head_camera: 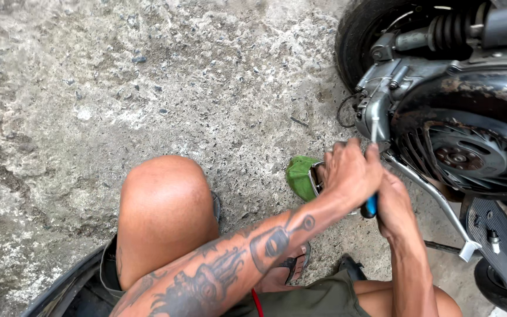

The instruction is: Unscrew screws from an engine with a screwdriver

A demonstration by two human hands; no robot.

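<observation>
— Head camera view is looking down at a rough concrete floor [148, 76], right? What are the hands doing?

— Both are meeting at a blue-handled screwdriver [371, 205]. The left hand [350, 173], on a tattooed forearm, is wrapping over the top of the handle, its fingers [353, 147] curling together around the shaft. The right hand [395, 202] is gripping from below, clamped on the blue end of the handle.

— Where is the tool pointing?

— Its metal shaft is rising nearly upright toward the grey metal engine casing [382, 88] of a scooter, just beside the black slotted fan cover [476, 155]. The tip itself is hidden against the casing, so I cannot tell what it is engaging.

— Anything else around?

— A green object with a metal rim [301, 176] is lying on the floor just behind the left hand. The rear tyre [353, 35] is showing at the top, and a silver stand bar [435, 199] is running diagonally beneath the fan cover. The person's bare knee [162, 194] is filling the lower middle.
</observation>
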